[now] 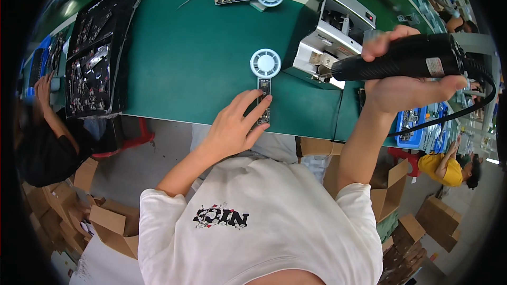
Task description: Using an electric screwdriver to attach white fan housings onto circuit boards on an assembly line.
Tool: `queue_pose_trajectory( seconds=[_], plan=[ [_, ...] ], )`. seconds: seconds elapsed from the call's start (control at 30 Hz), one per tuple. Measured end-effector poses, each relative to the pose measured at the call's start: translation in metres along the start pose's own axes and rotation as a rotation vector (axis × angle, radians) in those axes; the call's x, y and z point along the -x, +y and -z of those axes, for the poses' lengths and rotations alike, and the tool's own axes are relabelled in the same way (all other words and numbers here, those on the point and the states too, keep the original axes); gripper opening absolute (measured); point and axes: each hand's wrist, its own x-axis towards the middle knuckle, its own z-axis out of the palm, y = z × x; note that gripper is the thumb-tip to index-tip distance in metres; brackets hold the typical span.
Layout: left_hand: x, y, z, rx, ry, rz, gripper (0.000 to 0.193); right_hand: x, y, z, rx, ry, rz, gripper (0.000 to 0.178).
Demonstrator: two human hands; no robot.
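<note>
The green workbench (195, 58), black parts tray (123, 55) and co-workers (448, 170) show an assembly workshop

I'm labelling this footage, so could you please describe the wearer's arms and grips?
The left grip and right grip are gloveless hands; both forearms are bare, without visible watches or bracelets. Short white sleeves belong to a white T-shirt with a dark, red-speckled chest print.
</note>
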Motion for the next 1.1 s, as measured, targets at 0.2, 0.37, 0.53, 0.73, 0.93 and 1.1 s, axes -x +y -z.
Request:
queue_pose_trajectory(
  seconds=[0.2, 0.37, 0.53, 0.73, 0.93, 1.1],
  plan=[
    [0.001, -0.003, -0.005, 0.028, 0.044, 0.008, 0.056, 0.03, 0.005, -0.002, -0.149, -0.036, -0.064, 0.111],
    [-0.002, -0.004, -0.003, -0.07, 0.084, -0.041, 0.055, 0.043, 0.002, -0.024, -0.354, -0.184, -0.064, 0.117],
    [0.003, -0.004, 0.002, 0.087, 0.08, 0.061, 0.055, 0.05, 0.021, -0.035, -0.311, -0.208, -0.127, 0.114],
    [0.002, -0.005, 0.001, 0.264, 0.029, 0.118, 0.056, 0.051, 0.031, -0.048, -0.307, -0.098, -0.085, 0.115],
    [0.003, -0.008, 0.0, 0.273, 0.018, 0.129, 0.057, 0.054, 0.035, -0.05, -0.25, -0.155, -0.069, 0.119],
    [0.003, -0.011, 0.001, 0.218, 0.054, 0.061, 0.056, 0.059, 0.041, -0.051, -0.372, -0.225, -0.081, 0.127]
  ],
)
